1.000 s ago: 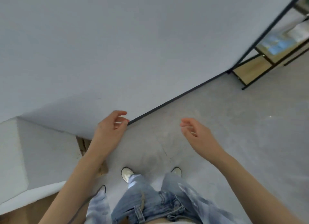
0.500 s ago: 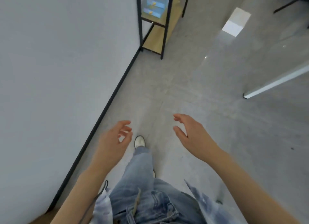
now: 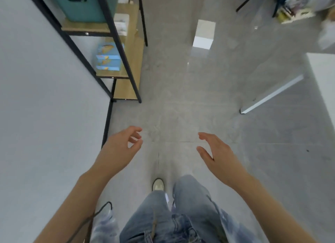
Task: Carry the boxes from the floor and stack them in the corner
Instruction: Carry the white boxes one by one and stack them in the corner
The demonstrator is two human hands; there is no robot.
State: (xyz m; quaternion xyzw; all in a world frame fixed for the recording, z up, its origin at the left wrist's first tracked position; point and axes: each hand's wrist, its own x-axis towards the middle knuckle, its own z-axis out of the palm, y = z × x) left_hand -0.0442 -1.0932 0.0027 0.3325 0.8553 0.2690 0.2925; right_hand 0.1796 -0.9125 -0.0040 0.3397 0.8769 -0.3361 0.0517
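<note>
My left hand (image 3: pixel 119 148) and right hand (image 3: pixel 217 155) hang empty, fingers spread, over the floor (image 3: pixel 181 97). A white box (image 3: pixel 204 34) sits at twelve o'clock.

- One view only, from the person's head, tilted steeply forward and down over the grey floor (image 3: pixel 181 101).
- Nearest at the bottom edge are the jeans (image 3: pixel 174 219) and one shoe (image 3: pixel 158 184).
- The wall (image 3: pixel 41 116) runs along the left; the shelf unit (image 3: pixel 116 49) and a white box (image 3: pixel 204 34) lie farther ahead.
</note>
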